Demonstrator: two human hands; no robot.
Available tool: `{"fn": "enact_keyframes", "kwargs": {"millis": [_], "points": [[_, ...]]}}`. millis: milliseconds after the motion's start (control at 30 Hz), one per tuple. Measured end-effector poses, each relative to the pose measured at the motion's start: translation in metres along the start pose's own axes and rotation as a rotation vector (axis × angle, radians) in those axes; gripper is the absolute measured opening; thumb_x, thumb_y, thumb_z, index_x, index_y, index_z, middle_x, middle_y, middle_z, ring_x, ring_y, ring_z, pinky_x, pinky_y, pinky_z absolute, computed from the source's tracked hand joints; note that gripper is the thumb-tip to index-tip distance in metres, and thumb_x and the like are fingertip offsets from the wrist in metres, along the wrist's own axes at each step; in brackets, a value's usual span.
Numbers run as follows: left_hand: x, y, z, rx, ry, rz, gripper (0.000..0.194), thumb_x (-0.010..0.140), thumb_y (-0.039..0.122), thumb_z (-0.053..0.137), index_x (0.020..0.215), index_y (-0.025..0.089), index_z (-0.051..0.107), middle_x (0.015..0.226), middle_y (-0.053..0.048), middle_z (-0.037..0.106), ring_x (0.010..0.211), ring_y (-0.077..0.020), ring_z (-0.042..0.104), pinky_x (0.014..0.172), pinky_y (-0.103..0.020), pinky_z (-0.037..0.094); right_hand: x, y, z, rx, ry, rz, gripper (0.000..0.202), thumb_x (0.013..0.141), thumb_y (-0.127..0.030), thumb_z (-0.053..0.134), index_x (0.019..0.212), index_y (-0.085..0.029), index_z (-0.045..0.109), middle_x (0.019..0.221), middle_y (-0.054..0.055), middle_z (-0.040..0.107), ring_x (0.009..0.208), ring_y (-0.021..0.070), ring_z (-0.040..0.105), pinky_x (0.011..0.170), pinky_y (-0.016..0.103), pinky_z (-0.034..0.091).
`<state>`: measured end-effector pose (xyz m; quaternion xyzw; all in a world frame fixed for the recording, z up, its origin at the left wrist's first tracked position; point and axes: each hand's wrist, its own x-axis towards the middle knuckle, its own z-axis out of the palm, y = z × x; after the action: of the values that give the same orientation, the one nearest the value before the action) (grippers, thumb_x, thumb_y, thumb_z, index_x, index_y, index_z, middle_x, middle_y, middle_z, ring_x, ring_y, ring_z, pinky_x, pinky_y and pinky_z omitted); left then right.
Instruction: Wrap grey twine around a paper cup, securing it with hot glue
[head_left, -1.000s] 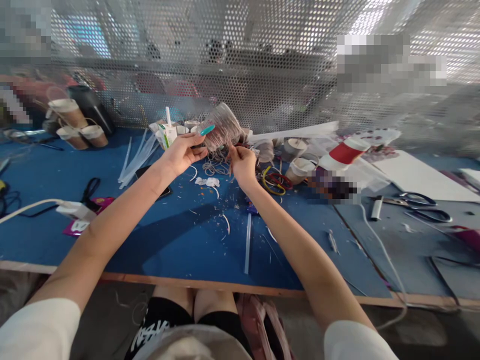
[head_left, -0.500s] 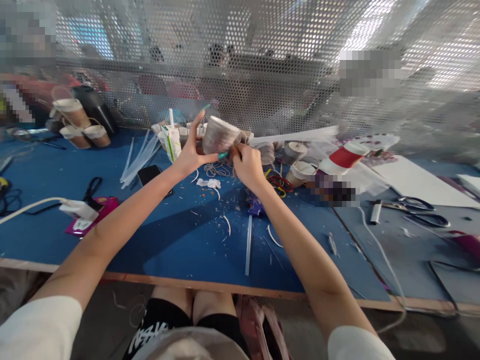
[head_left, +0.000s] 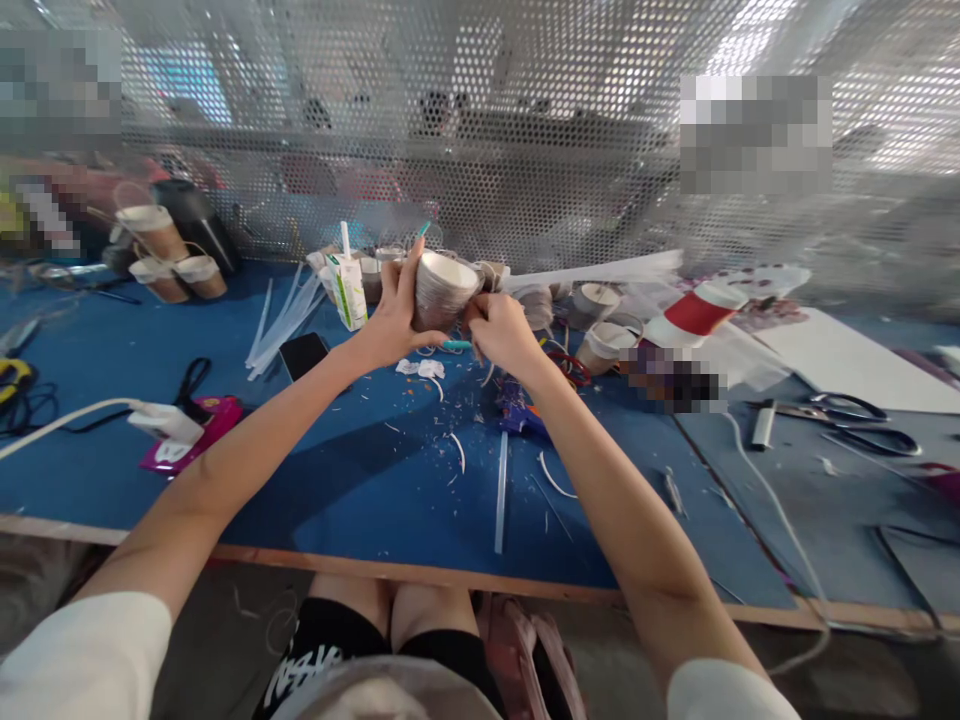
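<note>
My left hand (head_left: 391, 322) is wrapped round a cup (head_left: 442, 292) covered in grey cord, thumb underneath and fingers up its left side. The cup is held above the table, tilted, with its pale open mouth partly showing. At the cup's right side my right hand (head_left: 501, 328) is closed in a pinch; what lies between its fingertips is hidden. Below that hand rests a blue glue gun (head_left: 516, 418), partly behind my forearm, with a clear glue stick (head_left: 501, 500) pointing towards me. A loop of cord lies behind my hands.
Left of my hands are a drink carton (head_left: 346, 292), clear glue sticks (head_left: 283, 325) and a phone (head_left: 304, 354). To the right stand a cord-handled cup (head_left: 606, 345) and a red-and-white cup (head_left: 697, 314), with scissors (head_left: 851, 420) beyond. White scraps litter the blue table (head_left: 337, 490). Perforated metal (head_left: 495, 190) closes the back.
The cup has turned so that its open mouth shows more. Both hands sit slightly lower, and my left fingers have shifted along the cup's side.
</note>
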<state>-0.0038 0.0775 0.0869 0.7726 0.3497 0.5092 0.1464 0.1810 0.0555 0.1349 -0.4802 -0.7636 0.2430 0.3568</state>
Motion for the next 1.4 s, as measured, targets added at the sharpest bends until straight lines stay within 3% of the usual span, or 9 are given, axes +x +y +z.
{"fn": "enact_keyframes", "kwargs": {"millis": [133, 267, 367, 467, 600, 767, 1000, 1233, 1400], "points": [[-0.002, 0.002, 0.002, 0.050, -0.064, 0.055, 0.134, 0.050, 0.053, 0.093, 0.155, 0.019, 0.017, 0.148, -0.021, 0.025, 0.148, -0.0476, 0.019, 0.124, -0.064, 0.015, 0.003, 0.002, -0.003, 0.077, 0.006, 0.063, 0.040, 0.085, -0.007, 0.044, 0.048, -0.024, 0.043, 0.034, -0.003, 0.041, 0.034, 0.0118, 0.039, 0.045, 0.028, 0.038], [0.000, 0.015, -0.010, 0.059, -0.060, 0.130, 0.110, 0.057, 0.037, 0.091, 0.149, 0.027, 0.033, 0.152, -0.015, 0.026, 0.148, -0.0420, 0.024, 0.123, -0.057, 0.028, 0.004, 0.003, -0.007, 0.090, -0.016, 0.100, 0.039, 0.082, -0.004, 0.048, 0.048, -0.024, 0.045, 0.036, -0.003, 0.042, 0.034, 0.0116, 0.039, 0.043, 0.028, 0.038], [0.002, 0.026, -0.019, 0.009, -0.035, 0.092, 0.091, 0.057, 0.040, 0.092, 0.136, 0.028, 0.049, 0.154, -0.013, 0.029, 0.144, -0.0408, 0.033, 0.112, -0.053, 0.045, 0.004, 0.002, -0.006, 0.092, -0.016, 0.120, 0.040, 0.081, -0.003, 0.051, 0.047, -0.023, 0.044, 0.035, -0.003, 0.041, 0.035, 0.0110, 0.038, 0.043, 0.027, 0.038], [0.005, 0.029, -0.023, 0.023, -0.001, 0.110, 0.084, 0.052, 0.042, 0.095, 0.124, 0.026, 0.055, 0.150, -0.013, 0.038, 0.141, -0.0386, 0.040, 0.116, -0.055, 0.039, 0.003, 0.001, -0.004, 0.106, -0.022, 0.131, 0.044, 0.082, -0.001, 0.050, 0.045, -0.023, 0.041, 0.034, -0.004, 0.039, 0.033, 0.0093, 0.034, 0.042, 0.027, 0.037], [0.006, 0.025, -0.020, -0.053, -0.026, 0.166, 0.089, 0.049, 0.042, 0.096, 0.123, 0.027, 0.051, 0.145, -0.013, 0.049, 0.145, -0.0357, 0.039, 0.124, -0.054, 0.028, 0.001, -0.003, -0.004, 0.115, -0.036, 0.129, 0.046, 0.085, 0.001, 0.046, 0.045, -0.021, 0.042, 0.033, -0.004, 0.039, 0.033, 0.0081, 0.034, 0.044, 0.026, 0.036], [0.003, 0.025, -0.021, -0.168, -0.065, 0.162, 0.095, 0.048, 0.040, 0.097, 0.129, 0.026, 0.049, 0.139, -0.013, 0.055, 0.132, -0.0336, 0.054, 0.115, -0.049, 0.042, -0.003, -0.007, -0.007, 0.120, -0.062, 0.111, 0.044, 0.084, 0.000, 0.047, 0.046, -0.020, 0.045, 0.034, -0.004, 0.040, 0.034, 0.0088, 0.035, 0.045, 0.026, 0.033], [0.007, 0.020, -0.028, -0.237, 0.032, 0.077, 0.095, 0.040, 0.052, 0.096, 0.123, 0.029, 0.055, 0.129, -0.008, 0.058, 0.129, -0.0319, 0.054, 0.110, -0.044, 0.044, -0.003, -0.010, -0.022, 0.137, 0.002, 0.036, 0.046, 0.091, -0.018, 0.054, 0.046, -0.019, 0.050, 0.033, -0.005, 0.043, 0.031, 0.0087, 0.036, 0.044, 0.025, 0.032], [0.011, 0.007, -0.029, -0.355, 0.194, 0.288, 0.089, 0.052, 0.057, 0.092, 0.125, 0.033, 0.047, 0.122, 0.004, 0.057, 0.117, -0.0164, 0.057, 0.104, -0.033, 0.047, -0.012, -0.022, -0.036, 0.167, 0.083, -0.076, 0.051, 0.096, -0.036, 0.059, 0.048, -0.019, 0.050, 0.033, -0.006, 0.041, 0.031, 0.0047, 0.032, 0.043, 0.022, 0.032], [0.010, 0.012, -0.031, -0.317, 0.208, 0.254, 0.086, 0.051, 0.059, 0.091, 0.122, 0.036, 0.049, 0.121, 0.001, 0.060, 0.118, -0.0216, 0.060, 0.107, -0.038, 0.047, -0.026, -0.036, -0.044, 0.170, 0.129, -0.147, 0.051, 0.095, -0.044, 0.061, 0.051, -0.019, 0.051, 0.037, -0.006, 0.036, 0.034, 0.0040, 0.028, 0.045, 0.022, 0.034]]}}
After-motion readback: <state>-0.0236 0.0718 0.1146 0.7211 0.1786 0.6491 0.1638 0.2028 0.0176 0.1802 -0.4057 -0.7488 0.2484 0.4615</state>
